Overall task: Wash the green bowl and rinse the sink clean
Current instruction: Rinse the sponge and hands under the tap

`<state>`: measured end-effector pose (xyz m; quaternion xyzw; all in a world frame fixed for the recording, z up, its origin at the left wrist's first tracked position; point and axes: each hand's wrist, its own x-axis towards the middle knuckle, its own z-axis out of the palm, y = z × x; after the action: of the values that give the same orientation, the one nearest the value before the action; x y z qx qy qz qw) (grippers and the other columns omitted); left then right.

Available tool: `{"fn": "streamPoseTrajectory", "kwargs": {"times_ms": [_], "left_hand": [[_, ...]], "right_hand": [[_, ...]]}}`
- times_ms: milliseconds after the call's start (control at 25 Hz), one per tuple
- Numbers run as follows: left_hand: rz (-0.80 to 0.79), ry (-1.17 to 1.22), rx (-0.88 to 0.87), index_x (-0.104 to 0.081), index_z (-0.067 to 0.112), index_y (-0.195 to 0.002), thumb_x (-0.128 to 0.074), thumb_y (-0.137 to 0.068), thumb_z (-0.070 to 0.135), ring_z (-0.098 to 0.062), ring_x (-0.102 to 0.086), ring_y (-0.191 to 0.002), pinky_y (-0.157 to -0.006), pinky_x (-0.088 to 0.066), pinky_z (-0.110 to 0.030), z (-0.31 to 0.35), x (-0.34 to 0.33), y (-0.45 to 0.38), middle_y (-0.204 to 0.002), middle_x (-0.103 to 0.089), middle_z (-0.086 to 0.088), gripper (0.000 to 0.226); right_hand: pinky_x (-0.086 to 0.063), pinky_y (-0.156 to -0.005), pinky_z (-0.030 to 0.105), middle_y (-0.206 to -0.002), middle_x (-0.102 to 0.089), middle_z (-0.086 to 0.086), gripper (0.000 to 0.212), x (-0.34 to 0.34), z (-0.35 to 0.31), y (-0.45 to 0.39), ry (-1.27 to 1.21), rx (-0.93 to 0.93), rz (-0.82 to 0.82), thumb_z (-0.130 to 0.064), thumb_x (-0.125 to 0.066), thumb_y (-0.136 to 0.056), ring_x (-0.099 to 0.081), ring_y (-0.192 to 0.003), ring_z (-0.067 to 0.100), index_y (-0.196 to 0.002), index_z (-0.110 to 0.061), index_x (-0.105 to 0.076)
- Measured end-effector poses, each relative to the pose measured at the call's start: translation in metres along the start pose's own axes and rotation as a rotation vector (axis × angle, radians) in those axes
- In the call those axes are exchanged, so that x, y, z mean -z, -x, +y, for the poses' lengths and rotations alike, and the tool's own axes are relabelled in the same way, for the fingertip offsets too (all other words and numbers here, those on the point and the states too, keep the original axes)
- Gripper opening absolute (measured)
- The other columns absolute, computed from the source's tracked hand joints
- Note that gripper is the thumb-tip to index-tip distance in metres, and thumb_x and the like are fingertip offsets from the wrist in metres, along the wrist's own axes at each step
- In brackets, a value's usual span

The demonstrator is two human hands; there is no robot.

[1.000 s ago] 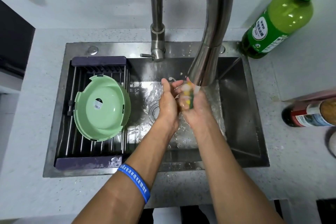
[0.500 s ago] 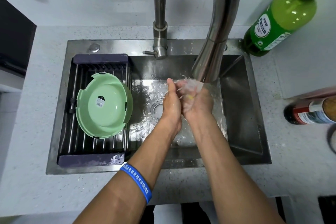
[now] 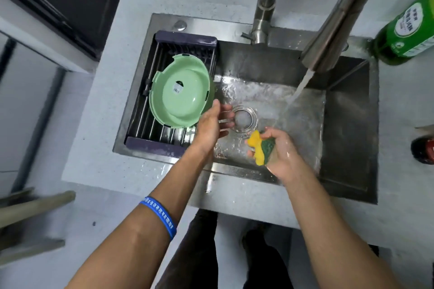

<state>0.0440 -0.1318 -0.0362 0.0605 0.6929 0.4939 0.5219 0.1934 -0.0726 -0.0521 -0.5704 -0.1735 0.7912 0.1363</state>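
A moment ago both hands were pressed together under the running tap, wringing something yellow between them; now they have parted. In the head view the left hand point(image 3: 212, 122), fingers spread and holding nothing, has swung over beside the round pale-green plastic bowl point(image 3: 180, 90), its fingertips just short of the rim. The bowl lies upside down, barcode sticker showing, on the dark slatted drying rack point(image 3: 150, 124) across the left side of the stainless steel sink point(image 3: 347, 129). The right hand point(image 3: 279, 151) is closed around a squashed yellow sponge with a green scouring face point(image 3: 260, 148), held low over the basin near the round metal drain point(image 3: 244, 118). Water from the steel pull-down faucet point(image 3: 328, 30) now falls past the hands onto the wet sink floor. The bowl looks washed and racked, so I judge that scrubbing and rinsing the basin is what remains.
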Motion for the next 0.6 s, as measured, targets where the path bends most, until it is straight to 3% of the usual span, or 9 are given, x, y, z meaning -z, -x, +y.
{"fn": "streamPoseTrajectory", "kwargs": {"times_ms": [80, 200, 320, 440, 520, 600], "left_hand": [[0.067, 0.010, -0.027, -0.067, 0.018, -0.105, -0.033, -0.105, 0.042, -0.016, -0.064, -0.075, -0.065, -0.045, -0.026, -0.011, 0.026, 0.016, -0.099, -0.071, -0.004, 0.042], [0.188, 0.058, -0.055, -0.067, 0.016, -0.104, -0.038, -0.105, 0.035, -0.017, -0.065, -0.077, -0.068, -0.050, -0.028, -0.025, 0.057, 0.039, -0.100, -0.071, -0.005, 0.034], [0.343, 0.112, -0.073, -0.067, 0.015, -0.103, -0.043, -0.103, 0.030, -0.020, -0.066, -0.080, -0.064, -0.052, -0.025, -0.038, 0.079, 0.055, -0.101, -0.072, -0.010, 0.029], [0.429, 0.071, -0.107, -0.069, 0.011, -0.104, -0.045, -0.102, 0.026, -0.020, -0.068, -0.088, -0.067, -0.052, -0.024, -0.051, 0.088, 0.066, -0.102, -0.073, -0.010, 0.028], [0.419, 0.022, -0.164, -0.069, 0.012, -0.100, -0.045, -0.103, 0.022, -0.017, -0.068, -0.086, -0.068, -0.055, -0.023, -0.053, 0.088, 0.069, -0.097, -0.072, -0.005, 0.027], [0.333, -0.065, -0.215, -0.069, 0.016, -0.092, -0.046, -0.103, 0.019, -0.013, -0.068, -0.083, -0.069, -0.055, -0.021, -0.054, 0.080, 0.070, -0.092, -0.071, -0.001, 0.026]], "right_hand": [[-0.054, -0.053, 0.031, -0.078, -0.060, 0.009, 0.009, -0.001, 0.025, -0.004, 0.222, 0.138, 0.167, -0.008, -0.051, -0.076, -0.061, -0.070, 0.027, -0.083, -0.012, -0.056], [-0.045, -0.072, 0.032, -0.095, -0.061, 0.008, 0.026, -0.001, 0.065, 0.000, 0.735, 0.588, 0.412, -0.015, -0.067, -0.072, -0.061, -0.087, 0.031, -0.095, -0.015, -0.056], [-0.045, -0.090, 0.034, -0.120, -0.061, 0.011, 0.026, -0.045, 0.128, 0.022, 1.034, 0.992, 0.215, -0.017, -0.063, -0.084, -0.058, -0.108, 0.032, -0.109, -0.011, -0.064], [-0.031, -0.116, 0.045, -0.155, -0.040, 0.007, 0.050, -0.080, 0.195, 0.020, 1.437, 1.022, 0.099, -0.020, -0.049, -0.094, -0.031, -0.145, 0.034, -0.143, -0.012, -0.046], [-0.013, -0.122, 0.043, -0.164, -0.021, 0.006, 0.063, -0.069, 0.209, 0.008, 1.615, 1.015, 0.130, -0.013, -0.048, -0.093, -0.013, -0.152, 0.033, -0.153, -0.011, -0.028], [-0.008, -0.123, 0.045, -0.166, -0.015, 0.006, 0.063, -0.042, 0.203, 0.009, 1.669, 1.005, 0.198, -0.017, -0.041, -0.097, -0.008, -0.153, 0.032, -0.156, -0.012, -0.020]]}}
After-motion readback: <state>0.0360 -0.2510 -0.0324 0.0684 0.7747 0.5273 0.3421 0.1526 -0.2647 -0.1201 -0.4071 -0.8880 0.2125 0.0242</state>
